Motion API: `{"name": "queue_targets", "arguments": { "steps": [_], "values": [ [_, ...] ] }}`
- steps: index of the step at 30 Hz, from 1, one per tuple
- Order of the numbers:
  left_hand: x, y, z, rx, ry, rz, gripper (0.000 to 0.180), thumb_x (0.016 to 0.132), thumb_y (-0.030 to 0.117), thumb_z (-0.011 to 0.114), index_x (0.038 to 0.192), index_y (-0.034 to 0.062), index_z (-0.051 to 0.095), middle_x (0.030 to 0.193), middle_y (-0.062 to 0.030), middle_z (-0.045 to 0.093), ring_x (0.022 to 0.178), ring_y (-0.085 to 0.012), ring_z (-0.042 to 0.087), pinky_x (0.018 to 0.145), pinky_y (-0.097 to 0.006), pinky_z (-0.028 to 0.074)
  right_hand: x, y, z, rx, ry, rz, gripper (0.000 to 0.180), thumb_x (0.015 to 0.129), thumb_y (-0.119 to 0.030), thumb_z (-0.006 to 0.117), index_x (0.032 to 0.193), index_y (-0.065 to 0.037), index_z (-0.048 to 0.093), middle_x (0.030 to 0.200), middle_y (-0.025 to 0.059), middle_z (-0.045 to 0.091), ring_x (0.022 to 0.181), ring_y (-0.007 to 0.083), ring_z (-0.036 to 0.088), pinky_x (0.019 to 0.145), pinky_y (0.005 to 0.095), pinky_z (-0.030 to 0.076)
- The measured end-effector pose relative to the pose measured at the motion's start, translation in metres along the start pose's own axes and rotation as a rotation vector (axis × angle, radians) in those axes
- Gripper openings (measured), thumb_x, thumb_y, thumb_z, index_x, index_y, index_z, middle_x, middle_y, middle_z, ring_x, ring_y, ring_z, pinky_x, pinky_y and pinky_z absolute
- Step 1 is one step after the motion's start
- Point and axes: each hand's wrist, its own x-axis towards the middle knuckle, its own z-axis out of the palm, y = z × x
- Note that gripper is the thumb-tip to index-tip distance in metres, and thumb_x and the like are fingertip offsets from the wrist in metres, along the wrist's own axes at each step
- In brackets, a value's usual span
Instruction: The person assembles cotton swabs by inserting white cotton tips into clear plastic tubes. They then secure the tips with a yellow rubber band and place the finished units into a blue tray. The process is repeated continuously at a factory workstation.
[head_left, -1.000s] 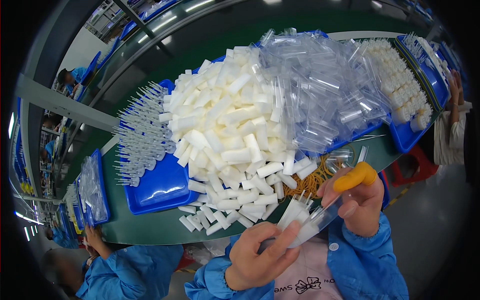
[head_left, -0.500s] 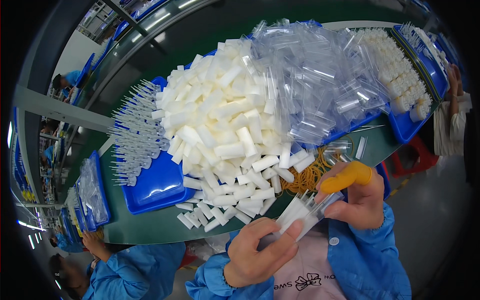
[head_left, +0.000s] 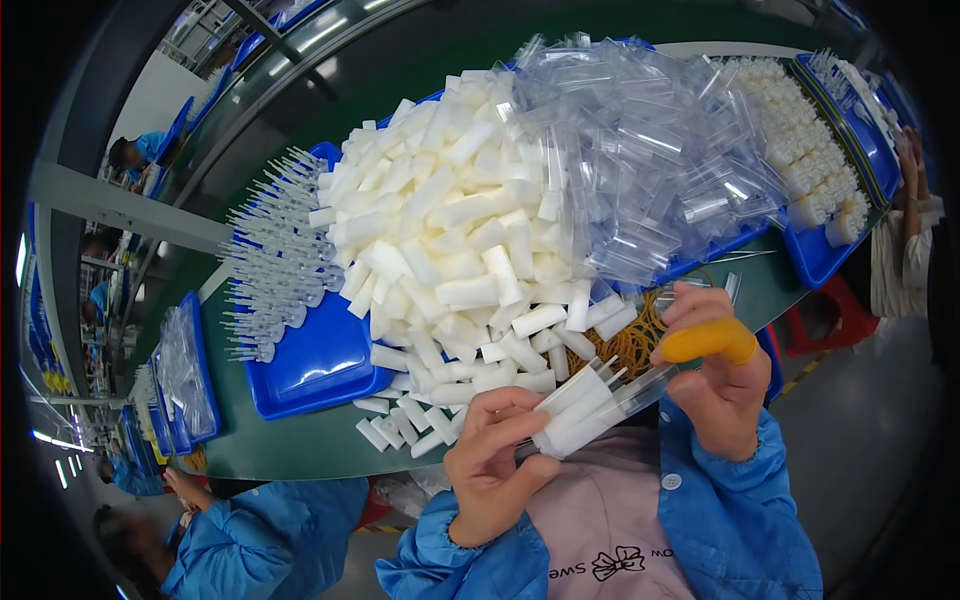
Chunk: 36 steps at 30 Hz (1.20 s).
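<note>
My left hand [head_left: 495,460] is closed around a small bundle of white cylindrical pieces [head_left: 578,412] with thin white stems sticking up from their far ends. In my right hand [head_left: 715,385], the thumb and fingers pinch a clear plastic sleeve [head_left: 640,393]; a yellow finger cot [head_left: 710,342] covers one finger. The sleeve lies slantwise against the right side of the bundle, its lower end at the white pieces. How far it goes over one of them I cannot tell. Just beyond the hands lie a heap of white foam cylinders [head_left: 440,220] and tan rubber bands [head_left: 632,345].
Clear sleeves [head_left: 640,150] pile up at the back. White stemmed parts [head_left: 280,255] fill part of a blue tray [head_left: 315,365] on the left. Tweezers [head_left: 740,254] and a tray of bundled white parts [head_left: 815,185] are at right. Co-workers' hands [head_left: 188,490] show at the left, beside a red stool [head_left: 835,315] rightward.
The bundle has tilted and moved slightly up and left with my left hand. My right hand has shifted up and right, so more of the clear sleeve shows between the hands.
</note>
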Motion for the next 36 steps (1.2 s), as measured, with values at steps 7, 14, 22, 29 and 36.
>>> {"name": "queue_targets", "arguments": {
  "steps": [7,14,22,29,36],
  "values": [
    [-0.001,0.006,0.008,-0.108,0.059,-0.064,0.049,0.071,0.004,0.077,0.112,-0.0022,0.053,0.118,-0.0150,0.047,0.107,-0.0224,0.053,0.093,-0.033,0.043,-0.009,-0.003,0.012,0.013,0.045,-0.056,0.019,0.073,-0.018,0.073,0.085,-0.006,0.064,0.085,0.0034,0.062,0.103,0.0300,0.054,0.099,0.0527,0.030],
    [-0.005,0.007,0.012,0.041,0.038,0.006,0.045,0.068,0.007,0.080,0.106,-0.0013,0.058,0.112,-0.0157,0.051,0.102,-0.0212,0.054,0.088,-0.033,0.044,-0.023,-0.008,0.025,0.001,0.121,-0.087,0.019,0.070,-0.022,0.077,0.079,-0.009,0.066,0.081,0.0014,0.063,0.096,0.0260,0.056,0.099,0.0509,0.032],
    [0.000,0.004,0.009,-0.138,0.102,-0.049,0.041,0.072,0.001,0.073,0.108,-0.0038,0.055,0.112,-0.0145,0.051,0.103,-0.0215,0.054,0.090,-0.033,0.043,-0.004,-0.010,0.009,-0.146,-0.098,-0.154,0.022,0.070,-0.013,0.072,0.089,-0.004,0.066,0.088,0.0050,0.063,0.096,0.0254,0.056,0.095,0.0451,0.037],
    [0.001,0.003,-0.014,-0.123,0.339,-0.021,0.049,0.081,0.025,0.067,0.117,-0.0006,0.045,0.118,-0.0133,0.051,0.106,-0.0233,0.055,0.086,-0.037,0.049,0.009,0.004,-0.007,-0.372,0.043,-0.084,0.030,0.068,-0.006,0.072,0.096,-0.001,0.064,0.097,0.0085,0.059,0.085,0.0247,0.057,0.075,0.0363,0.044],
    [0.001,0.012,-0.004,-0.158,0.433,-0.041,0.052,0.074,0.026,0.070,0.112,-0.0014,0.049,0.113,-0.0136,0.052,0.104,-0.0213,0.052,0.093,-0.036,0.039,0.025,0.028,0.028,-0.963,-0.006,-0.285,0.034,0.064,-0.018,0.073,0.096,-0.006,0.066,0.087,0.0038,0.060,0.074,0.0196,0.052,0.072,0.0363,0.038]
  ]
}}
